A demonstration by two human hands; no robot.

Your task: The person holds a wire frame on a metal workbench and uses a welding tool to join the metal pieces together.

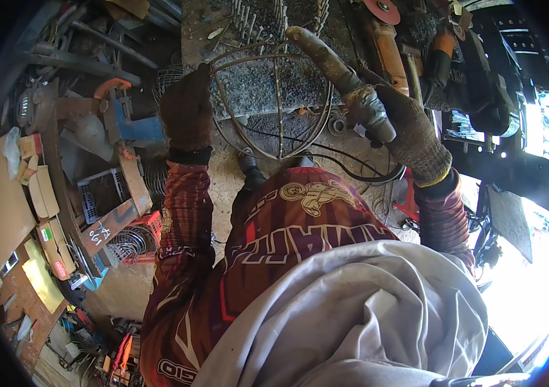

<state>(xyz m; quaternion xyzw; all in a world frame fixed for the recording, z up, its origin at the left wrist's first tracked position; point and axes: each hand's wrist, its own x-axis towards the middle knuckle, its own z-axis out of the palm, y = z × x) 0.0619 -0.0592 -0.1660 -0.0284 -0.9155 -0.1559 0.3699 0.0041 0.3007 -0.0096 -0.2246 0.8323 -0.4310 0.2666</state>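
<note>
My left hand (186,111), in a dark work glove, is closed on the left side of a round frame of bent metal rods (279,106). The frame has a hoop at the top and ribs curving down to a crossing near my feet, and it hangs over the front edge of the workbench (258,80). In a knitted glove, my right hand (414,129) is closed round a worn, bent tool (332,64). The tool has a brownish shaft and a silvery cylinder at its near end; its exact kind I cannot make out. Its shaft points over the frame's right side.
Several upright metal pegs (245,22) stand on the bench. To the right lie orange angle grinders (443,48) and a red disc (383,9). A black cable (365,175) loops below my right hand. A blue metal stand (133,126) and a red crate (153,226) are at left.
</note>
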